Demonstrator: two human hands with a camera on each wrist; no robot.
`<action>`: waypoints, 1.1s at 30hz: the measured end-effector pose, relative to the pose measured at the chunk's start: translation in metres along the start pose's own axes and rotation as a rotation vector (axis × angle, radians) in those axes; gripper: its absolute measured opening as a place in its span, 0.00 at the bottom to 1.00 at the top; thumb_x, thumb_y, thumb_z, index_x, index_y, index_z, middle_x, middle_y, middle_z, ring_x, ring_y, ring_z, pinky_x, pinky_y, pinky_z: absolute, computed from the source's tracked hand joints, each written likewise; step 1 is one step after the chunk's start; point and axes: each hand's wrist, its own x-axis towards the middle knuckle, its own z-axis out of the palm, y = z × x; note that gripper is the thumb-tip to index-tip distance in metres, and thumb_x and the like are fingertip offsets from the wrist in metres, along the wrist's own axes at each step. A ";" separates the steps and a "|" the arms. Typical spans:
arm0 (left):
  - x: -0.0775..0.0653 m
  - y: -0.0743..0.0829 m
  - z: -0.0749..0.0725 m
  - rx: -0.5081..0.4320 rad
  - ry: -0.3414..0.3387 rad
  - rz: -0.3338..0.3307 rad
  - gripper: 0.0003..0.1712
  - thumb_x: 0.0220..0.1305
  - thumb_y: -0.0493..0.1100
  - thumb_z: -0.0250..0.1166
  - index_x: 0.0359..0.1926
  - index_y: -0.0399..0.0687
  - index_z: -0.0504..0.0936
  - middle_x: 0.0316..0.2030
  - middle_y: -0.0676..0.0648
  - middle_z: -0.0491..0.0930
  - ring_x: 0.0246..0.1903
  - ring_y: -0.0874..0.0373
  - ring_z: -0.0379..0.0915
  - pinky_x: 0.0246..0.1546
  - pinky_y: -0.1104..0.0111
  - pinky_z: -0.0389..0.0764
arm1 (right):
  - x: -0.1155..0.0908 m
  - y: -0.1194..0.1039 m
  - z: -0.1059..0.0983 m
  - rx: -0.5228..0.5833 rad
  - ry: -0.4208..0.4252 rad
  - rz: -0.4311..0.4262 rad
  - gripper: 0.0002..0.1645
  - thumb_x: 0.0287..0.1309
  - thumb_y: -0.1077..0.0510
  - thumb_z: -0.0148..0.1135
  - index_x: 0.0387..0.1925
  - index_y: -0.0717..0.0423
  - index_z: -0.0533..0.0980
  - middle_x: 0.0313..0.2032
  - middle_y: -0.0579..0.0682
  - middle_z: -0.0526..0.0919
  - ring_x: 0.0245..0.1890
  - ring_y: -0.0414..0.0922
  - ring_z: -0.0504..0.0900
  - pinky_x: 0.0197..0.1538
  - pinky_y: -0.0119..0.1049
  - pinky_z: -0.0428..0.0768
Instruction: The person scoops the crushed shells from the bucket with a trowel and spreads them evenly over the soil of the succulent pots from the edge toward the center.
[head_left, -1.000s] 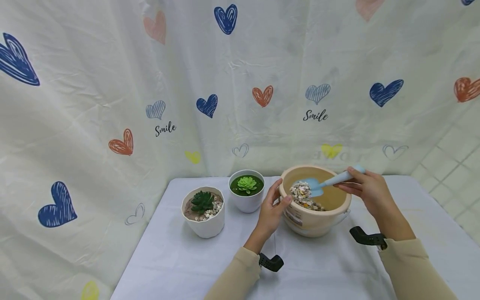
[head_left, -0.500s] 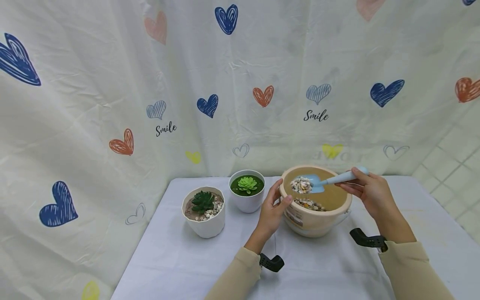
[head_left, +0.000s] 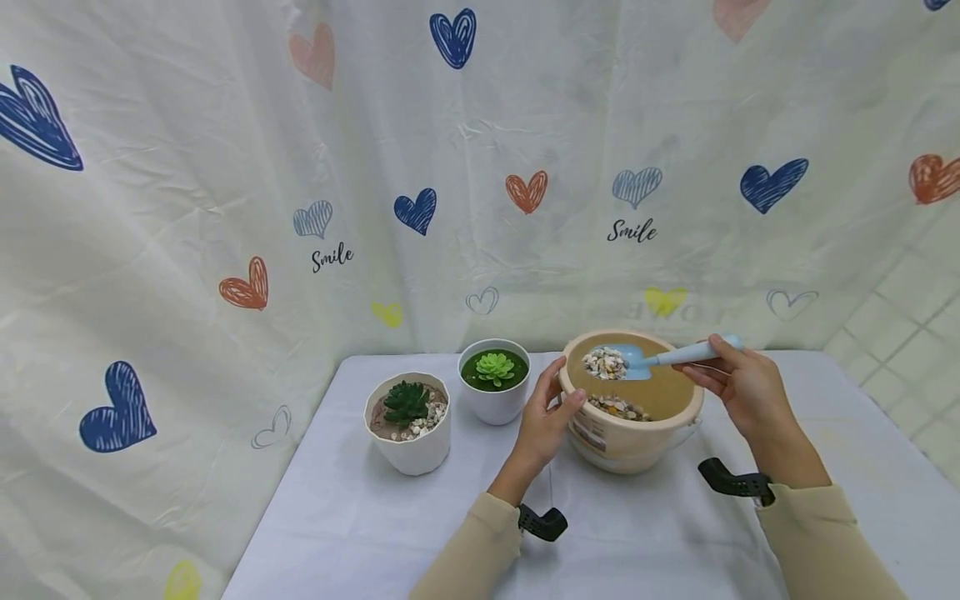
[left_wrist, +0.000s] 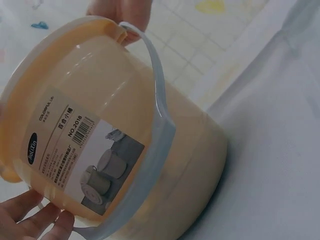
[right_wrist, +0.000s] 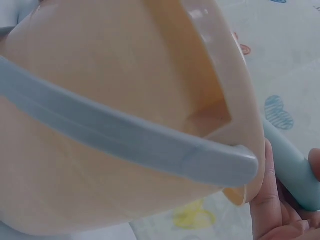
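Note:
A peach plastic bucket [head_left: 622,450] stands on the white-covered table, several pebbles [head_left: 618,407] lying in its bottom. My left hand [head_left: 542,417] holds its left rim, thumb at the near side and fingers round the outside. In my right hand [head_left: 750,396], the handle of a light blue toy shovel [head_left: 678,356] is gripped. The shovel's blade, heaped with small mixed pebbles [head_left: 604,363], is above the bucket's inside, apart from the pebbles below. The right wrist view shows the shovel handle [right_wrist: 290,162] beside the rim; its blade is hidden there.
Left of the bucket stand a white pot [head_left: 411,454] with a dark green succulent and pebbles, and a smaller white pot [head_left: 495,408] with a bright green succulent. The bucket's grey carrying handle [left_wrist: 157,145] hangs down its near side. A heart-print curtain [head_left: 465,267] hangs behind.
My right hand has raised the loaded shovel from the pebbles inside the bucket, shifting it slightly right, and levelled it. My left hand has kept its hold on the rim.

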 end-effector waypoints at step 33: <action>-0.053 0.105 -0.155 0.443 0.265 0.275 0.11 0.71 0.49 0.67 0.50 0.54 0.84 0.44 0.47 0.87 0.44 0.57 0.84 0.49 0.64 0.83 | 0.013 0.003 0.096 -0.056 0.007 -0.006 0.14 0.72 0.50 0.59 0.48 0.57 0.75 0.35 0.50 0.90 0.36 0.47 0.92 0.43 0.36 0.87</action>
